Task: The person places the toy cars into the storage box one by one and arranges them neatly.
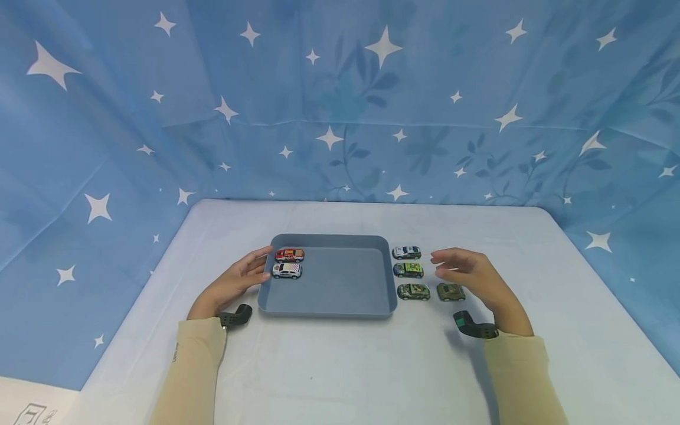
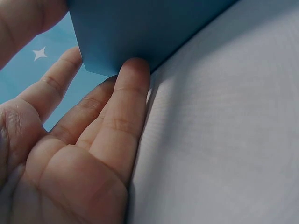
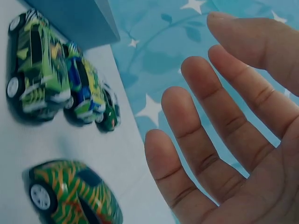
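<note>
A shallow blue-grey tray (image 1: 345,286) lies on the table, holding a red toy car (image 1: 289,255) and a white toy car (image 1: 287,271) at its upper left. My left hand (image 1: 239,280) rests with extended fingers against the tray's left wall; in the left wrist view its fingertips (image 2: 134,72) touch that wall. To the tray's right stand a white-and-black car (image 1: 406,252), a green-and-blue car (image 1: 408,270) and a camouflage car (image 1: 414,291) in a column. Beside them is an olive striped car (image 1: 451,292). Near these cars hovers my right hand (image 1: 470,271), fingers spread and holding nothing.
The white tabletop (image 1: 340,366) stretches around the tray. Behind it hangs a blue star-patterned curtain (image 1: 340,88). Dark wrist devices sit on the left wrist (image 1: 236,317) and right wrist (image 1: 473,326). Printed white material (image 1: 32,404) shows at the lower left.
</note>
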`<state>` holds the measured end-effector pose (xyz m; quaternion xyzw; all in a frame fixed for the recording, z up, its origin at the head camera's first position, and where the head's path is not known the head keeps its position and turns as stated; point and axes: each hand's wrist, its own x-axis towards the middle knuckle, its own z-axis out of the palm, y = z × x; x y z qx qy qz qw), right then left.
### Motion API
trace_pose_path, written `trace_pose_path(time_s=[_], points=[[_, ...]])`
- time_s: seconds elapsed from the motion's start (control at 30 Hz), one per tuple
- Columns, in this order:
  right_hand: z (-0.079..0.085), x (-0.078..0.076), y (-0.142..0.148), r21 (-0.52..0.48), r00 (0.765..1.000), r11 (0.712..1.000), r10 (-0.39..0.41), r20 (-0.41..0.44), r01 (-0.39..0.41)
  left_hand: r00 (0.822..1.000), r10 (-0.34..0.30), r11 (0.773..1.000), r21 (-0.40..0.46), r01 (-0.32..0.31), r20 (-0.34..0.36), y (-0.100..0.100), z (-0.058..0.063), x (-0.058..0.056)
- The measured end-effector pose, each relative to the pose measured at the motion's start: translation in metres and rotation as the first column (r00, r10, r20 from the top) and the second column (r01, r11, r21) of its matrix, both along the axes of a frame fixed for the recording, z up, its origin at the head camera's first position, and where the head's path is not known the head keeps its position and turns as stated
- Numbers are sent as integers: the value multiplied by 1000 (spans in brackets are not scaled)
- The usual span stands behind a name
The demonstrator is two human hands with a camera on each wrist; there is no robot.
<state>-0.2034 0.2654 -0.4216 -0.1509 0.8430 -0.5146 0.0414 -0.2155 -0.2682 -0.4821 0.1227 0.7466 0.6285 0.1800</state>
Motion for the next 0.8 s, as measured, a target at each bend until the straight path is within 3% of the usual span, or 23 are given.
trace_pose_path(time_s=[0.43, 0.8], points=[[-14, -2, 21, 26, 998, 1000, -13, 55, 12, 1000, -1, 1000, 4, 1, -2, 0, -1, -1], [-28, -4, 34, 97, 986, 995, 5, 168, -21, 1000, 4, 1000, -3, -4, 5, 0, 1, 0]])
